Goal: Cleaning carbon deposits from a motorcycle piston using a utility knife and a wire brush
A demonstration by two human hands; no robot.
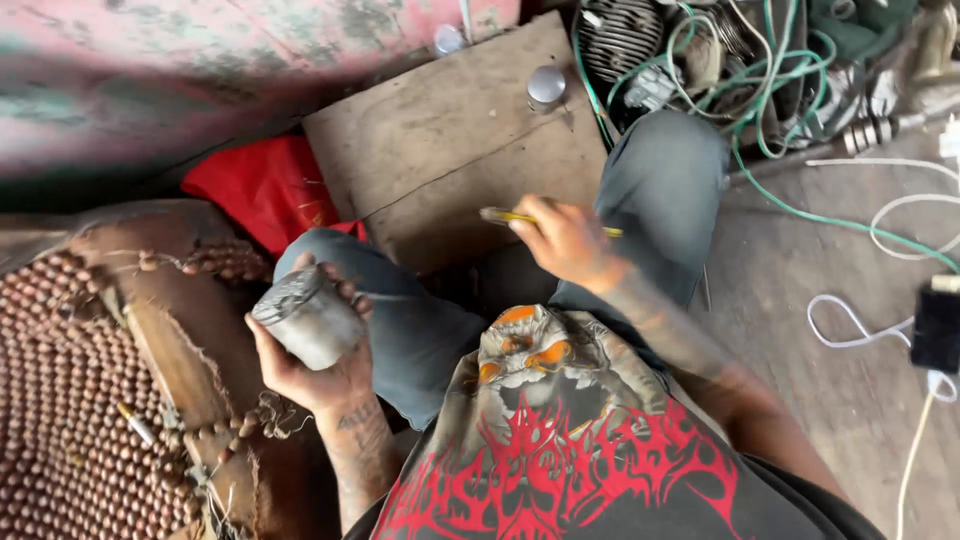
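At the lower left of the frame, our left hand (pixel 320 370) closes its grip around a grey metal cylinder (pixel 308 318), held above the knee. Mid-frame, our right hand (pixel 565 240) pinches a yellow-handled tool (pixel 505 216) over a wooden board (pixel 440 150). Tool and cylinder remain well apart; no contact yet.

grey piston (pixel 308 318) | yellow-handled tool (pixel 545 219) | red cloth (pixel 265 190) | green cable (pixel 800 150)

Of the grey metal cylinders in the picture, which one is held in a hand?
The large grey cylinder at lower left is gripped in the left hand. The small shiny cylinder stands alone on the wooden board, touched by no hand.
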